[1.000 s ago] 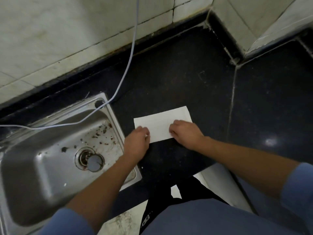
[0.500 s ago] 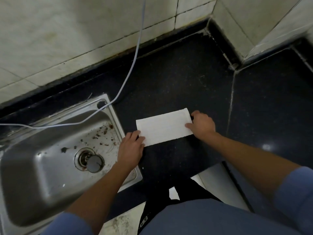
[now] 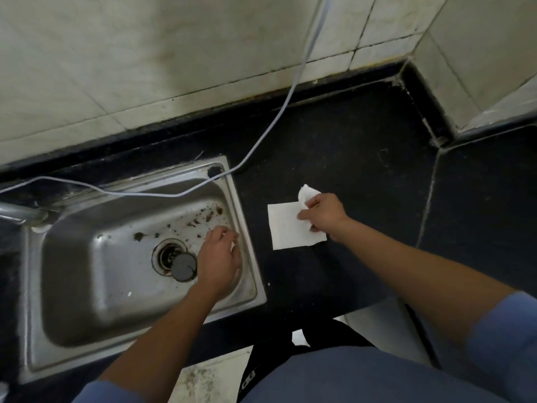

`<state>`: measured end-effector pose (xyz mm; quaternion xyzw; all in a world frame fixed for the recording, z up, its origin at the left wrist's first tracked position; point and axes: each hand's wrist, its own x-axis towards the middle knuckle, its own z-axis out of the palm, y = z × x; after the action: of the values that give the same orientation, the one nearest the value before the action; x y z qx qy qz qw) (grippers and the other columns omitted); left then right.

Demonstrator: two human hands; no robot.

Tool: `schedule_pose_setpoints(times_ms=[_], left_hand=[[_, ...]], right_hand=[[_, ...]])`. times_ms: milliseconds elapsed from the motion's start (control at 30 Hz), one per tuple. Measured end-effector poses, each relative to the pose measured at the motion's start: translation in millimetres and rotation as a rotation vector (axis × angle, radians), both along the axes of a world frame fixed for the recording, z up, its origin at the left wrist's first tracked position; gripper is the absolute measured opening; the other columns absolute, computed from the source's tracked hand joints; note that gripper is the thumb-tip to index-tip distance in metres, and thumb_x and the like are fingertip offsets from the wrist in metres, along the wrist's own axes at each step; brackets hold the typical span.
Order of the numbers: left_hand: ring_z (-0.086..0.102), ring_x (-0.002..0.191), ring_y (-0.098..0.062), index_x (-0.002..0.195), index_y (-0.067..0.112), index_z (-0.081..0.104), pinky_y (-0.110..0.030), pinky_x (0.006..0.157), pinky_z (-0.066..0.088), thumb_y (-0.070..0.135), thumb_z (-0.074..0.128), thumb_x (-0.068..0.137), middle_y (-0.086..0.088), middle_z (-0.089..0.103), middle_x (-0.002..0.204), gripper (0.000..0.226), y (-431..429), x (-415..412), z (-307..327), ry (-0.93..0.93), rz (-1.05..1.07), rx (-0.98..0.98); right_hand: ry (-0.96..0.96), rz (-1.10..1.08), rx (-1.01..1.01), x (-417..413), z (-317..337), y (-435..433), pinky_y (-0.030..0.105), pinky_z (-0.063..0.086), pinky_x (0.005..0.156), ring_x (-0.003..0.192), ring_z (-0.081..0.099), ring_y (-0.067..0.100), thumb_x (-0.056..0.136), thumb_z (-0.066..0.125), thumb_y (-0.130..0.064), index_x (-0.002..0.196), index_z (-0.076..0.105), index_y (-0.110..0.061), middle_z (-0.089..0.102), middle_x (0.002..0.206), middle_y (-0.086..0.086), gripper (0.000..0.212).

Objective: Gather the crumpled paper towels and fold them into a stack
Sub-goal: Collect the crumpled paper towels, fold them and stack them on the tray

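A white paper towel (image 3: 286, 228) lies on the black counter (image 3: 348, 158) just right of the sink. My right hand (image 3: 324, 215) pinches its right end and has that end lifted and curled over toward the left, so the towel is partly doubled. My left hand (image 3: 220, 255) hovers over the sink's right side, apart from the towel, fingers loosely curled and holding nothing.
A steel sink (image 3: 122, 327) with brown debris and a round drain plug (image 3: 183, 266) sits at left. A thin white cable (image 3: 279, 114) runs from the tiled wall across the sink's back rim. The counter's front edge lies just below the towel.
My right hand lifted the towel's right end and is bringing it over leftward. My left hand let go of the left end and moved over the sink.
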<state>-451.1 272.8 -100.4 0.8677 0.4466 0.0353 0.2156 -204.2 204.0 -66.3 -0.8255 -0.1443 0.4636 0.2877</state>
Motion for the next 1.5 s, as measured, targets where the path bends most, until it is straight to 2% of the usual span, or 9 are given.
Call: schedule_pose_setpoints(times_ms=[133,367,467,600,800,967,1133,1333,1500], left_hand=[[0.054,0.103,-0.026,0.105,0.009,0.067,-0.037,0.070,0.051,0.012,0.064,0.085,-0.007,0.058,0.109,0.021,0.1,-17.5,2.9,0.022,0.043,-0.041],[0.053,0.100,-0.026,0.104,0.008,0.065,-0.036,0.068,0.049,0.014,0.061,0.086,-0.007,0.056,0.106,0.019,2.2,-5.0,1.3,-0.003,-0.009,-0.054],[0.052,0.108,-0.027,0.106,0.010,0.066,-0.038,0.076,0.050,0.015,0.063,0.086,-0.009,0.057,0.119,0.021,1.2,28.4,4.6,-0.016,-0.174,0.010],[0.022,0.142,-0.029,0.140,0.017,0.042,-0.044,0.109,0.032,0.031,0.055,0.092,-0.008,0.022,0.156,0.052,1.6,73.7,-3.9,0.202,-0.483,0.017],[0.002,0.147,-0.025,0.151,0.023,0.017,-0.041,0.116,0.017,0.043,0.044,0.096,0.001,0.000,0.161,0.064,10.5,67.0,-15.6,0.394,-0.530,-0.002],[0.012,0.146,-0.027,0.147,0.019,0.030,-0.043,0.115,0.021,0.036,0.054,0.093,-0.002,0.015,0.159,0.062,2.7,57.5,-1.9,0.299,-0.423,0.021],[0.035,0.137,-0.031,0.135,0.016,0.050,-0.047,0.105,0.038,0.031,0.067,0.085,-0.007,0.036,0.151,0.055,-19.7,18.0,12.2,0.277,-0.222,0.007],[0.030,0.140,-0.028,0.135,0.019,0.050,-0.044,0.110,0.030,0.032,0.059,0.090,-0.005,0.033,0.153,0.048,-46.3,-27.3,25.2,0.331,-0.029,-0.057],[0.048,0.118,-0.021,0.131,0.022,0.050,-0.035,0.098,0.042,0.031,0.052,0.093,-0.001,0.053,0.132,0.040,-27.1,-31.3,52.9,0.401,-0.071,-0.101]], right_hand=[[-0.231,0.321,-0.079,-45.2,-21.9,17.1,0.037,0.054,0.082,0.095,0.064,0.026,0.078,0.071,-0.019,0.096,0.064,-0.011,0.066,0.101,0.008,0.020],[-0.305,0.461,-0.023,-47.1,-28.8,4.3,0.028,0.045,0.081,0.099,0.061,0.020,0.082,0.071,-0.038,0.107,0.064,-0.016,0.066,0.102,0.001,0.034],[-0.698,0.645,0.102,-21.5,-31.0,-17.9,0.033,0.048,0.083,0.108,0.056,0.023,0.093,0.055,-0.026,0.114,0.063,-0.015,0.062,0.115,0.004,0.025],[-0.844,1.083,-0.052,1.7,-47.1,-37.6,0.046,0.030,0.109,0.148,0.012,0.024,0.099,0.035,-0.043,0.151,0.022,-0.011,0.013,0.160,0.008,0.062],[-0.852,1.249,-0.149,20.2,-52.3,-50.4,0.051,0.014,0.117,0.149,-0.006,0.020,0.089,-0.002,-0.060,0.153,0.000,-0.010,-0.014,0.159,0.006,0.080],[-0.880,1.182,-0.023,22.2,-35.3,-14.0,0.045,0.018,0.114,0.147,0.012,0.023,0.096,0.031,-0.056,0.149,0.027,-0.016,0.015,0.160,0.007,0.066],[-0.697,1.249,-0.138,10.0,-24.8,47.2,0.041,0.039,0.092,0.115,0.050,0.028,0.084,0.065,-0.043,0.132,0.042,-0.014,0.052,0.125,0.010,0.060],[-0.410,1.283,-0.265,-2.7,-20.9,67.2,0.031,0.047,0.068,0.087,0.058,0.023,0.084,0.063,-0.021,0.111,0.054,-0.010,0.060,0.109,0.010,0.031],[-0.411,1.173,-0.051,4.5,5.5,48.6,0.029,0.043,0.061,0.081,0.058,0.020,0.082,0.069,-0.027,0.097,0.062,-0.015,0.063,0.097,0.004,0.021]])
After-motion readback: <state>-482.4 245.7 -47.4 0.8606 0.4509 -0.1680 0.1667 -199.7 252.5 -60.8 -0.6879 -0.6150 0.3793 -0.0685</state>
